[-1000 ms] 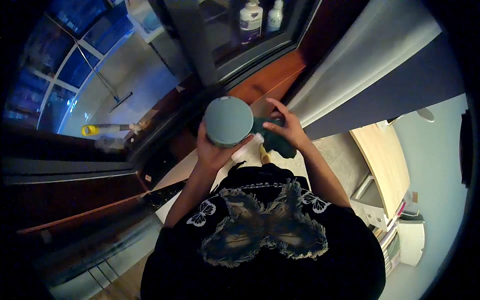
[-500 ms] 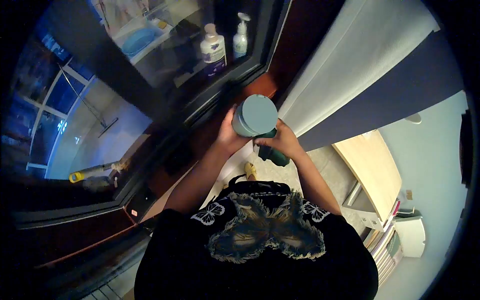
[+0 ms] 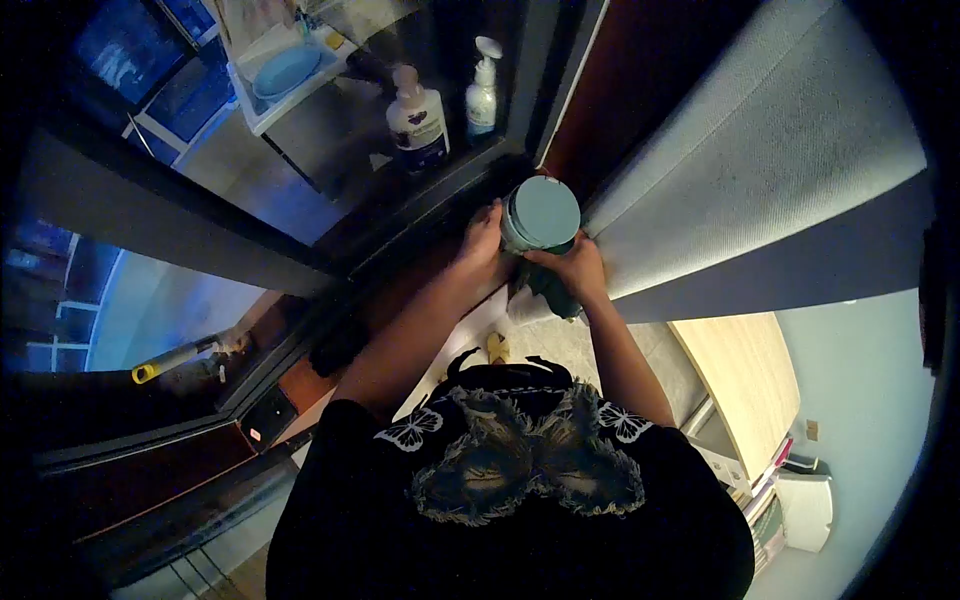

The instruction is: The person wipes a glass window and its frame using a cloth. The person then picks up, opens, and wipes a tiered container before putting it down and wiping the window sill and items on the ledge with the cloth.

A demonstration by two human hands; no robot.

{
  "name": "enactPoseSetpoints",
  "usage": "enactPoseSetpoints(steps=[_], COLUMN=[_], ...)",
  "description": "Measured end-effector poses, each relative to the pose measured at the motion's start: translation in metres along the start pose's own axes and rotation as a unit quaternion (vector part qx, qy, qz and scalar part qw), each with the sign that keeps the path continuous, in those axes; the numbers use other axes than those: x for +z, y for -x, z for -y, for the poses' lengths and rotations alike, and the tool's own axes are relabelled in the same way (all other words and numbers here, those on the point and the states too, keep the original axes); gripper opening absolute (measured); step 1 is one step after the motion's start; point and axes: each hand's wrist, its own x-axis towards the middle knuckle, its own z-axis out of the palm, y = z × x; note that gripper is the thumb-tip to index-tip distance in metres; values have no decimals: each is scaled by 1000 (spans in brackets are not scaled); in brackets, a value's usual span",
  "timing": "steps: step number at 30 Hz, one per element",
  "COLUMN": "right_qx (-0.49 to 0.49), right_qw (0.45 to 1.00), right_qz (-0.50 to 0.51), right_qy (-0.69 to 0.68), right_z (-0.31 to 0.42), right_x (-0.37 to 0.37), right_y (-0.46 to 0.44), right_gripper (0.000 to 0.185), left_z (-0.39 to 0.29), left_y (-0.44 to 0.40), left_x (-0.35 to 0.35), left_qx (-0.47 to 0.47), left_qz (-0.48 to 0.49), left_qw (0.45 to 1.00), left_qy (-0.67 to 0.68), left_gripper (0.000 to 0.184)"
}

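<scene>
A round grey-green canister (image 3: pixel 545 212) with a flat lid is held up over the window sill, beside the curtain. My left hand (image 3: pixel 484 240) is closed against the canister's left side, its fingers partly hidden behind it. Just below the canister, my right hand (image 3: pixel 578 268) is closed on a dark green cloth (image 3: pixel 549 289), which hangs down from it. The cloth is pressed near the canister's lower edge; whether the right fingers also touch the canister I cannot tell.
Behind the window glass stand a pump bottle with a purple label (image 3: pixel 417 125) and a white spray-type pump bottle (image 3: pixel 482 95). A blue basin (image 3: pixel 287 74) is farther off. A grey curtain (image 3: pixel 740 150) hangs at right, above a light wooden desk (image 3: pixel 745 380).
Both hands have moved slightly right and up in view with the canister and the cloth. The view has turned, so the window and curtain appear shifted.
</scene>
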Motion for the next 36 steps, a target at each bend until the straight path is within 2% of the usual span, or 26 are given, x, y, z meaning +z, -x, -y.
enactPoseSetpoints(steps=[3, 6, 8, 9, 11, 12, 14, 15, 16, 17, 18, 19, 21, 23, 24, 26, 28, 29, 30, 32, 34, 35, 36], right_qx=[11, 45, 47, 48, 47, 44, 50, 55, 54, 31, 8, 8, 75, 94, 115, 86, 59, 41, 24, 20, 32, 34, -5], right_qw=[1000, 998, 997, 995, 993, 991, 989, 988, 988, 983, 976, 976, 967, 969, 971, 973, 972, 982, 988, 989, 988, 989, 990], right_qz=[5, -18, -28, -39, -43, -50, -45, -42, -41, -51, -61, -60, -69, -58, -51, -80, -109, -116, -121, -117, -110, -101, -125], right_qy=[-1, 32, 57, 82, 101, 120, 130, 138, 139, 173, 207, 207, 234, 219, 204, 201, 197, 147, 96, 87, 102, 102, 65], right_z=[-4, 5, 7, 7, 6, 6, 10, 11, 7, 0, -6, -3, 2, 18, 23, 8, -2, -4, -6, -9, -14, -21, -32], right_x=[2, -4, -6, -7, -8, -9, -9, -9, -7, -3, 0, 2, 6, 1, -1, 8, 13, 16, 18, 18, 21, 26, 33], right_y=[-14, -20, -24, -26, -30, -31, -31, -31, -31, -31, -30, -30, -29, -26, -24, -26, -25, -23, -20, -21, -24, -26, -29], right_gripper=[69, 73, 74, 76, 76, 76, 78, 80, 80, 88, 96, 96, 96, 93, 91, 91, 91, 98, 106, 105, 99, 99, 99], left_z=[21, 20, 4, -1, -7, -10, -12, -8, -3, 2, 7, 7, 6, -4, -9, -44, -99, -125, -144, -189, -201, -191, -182], left_y=[-27, -25, -14, -10, -2, 2, 13, 13, 11, 9, 8, 10, 15, 22, 27, 59, 114, 143, 172, 231, 268, 282, 295], left_x=[-10, -10, -3, 1, 7, 12, 20, 19, 16, 13, 10, 9, 6, -1, -5, -5, 9, 14, 21, 26, 36, 43, 51], left_qx=[6, 22, 73, 72, 18, 18, 16, 15, 56, 96, 96, 116, 137, 187, 188, 284, 224, 217, 237, 227, 257, 284, 310], left_qz=[13, 9, -18, -19, 64, 64, 41, 40, 31, 21, 20, 16, 9, 30, 28, 73, 151, 215, 270, 428, 526, 527, 528], left_qw=[1000, 998, 963, 963, 986, 986, 998, 998, 997, 994, 994, 991, 987, 966, 965, 913, 925, 914, 903, 857, 809, 801, 790], left_qy=[-27, -59, -259, -258, -154, -152, -45, -44, -48, -52, -52, -70, -87, -178, -178, -282, -266, -267, -237, -177, -60, -21, 17], left_gripper=[42, 41, 36, 36, 39, 39, 43, 43, 41, 40, 40, 43, 46, 40, 40, 25, 22, 27, 31, 32, 30, 29, 28])
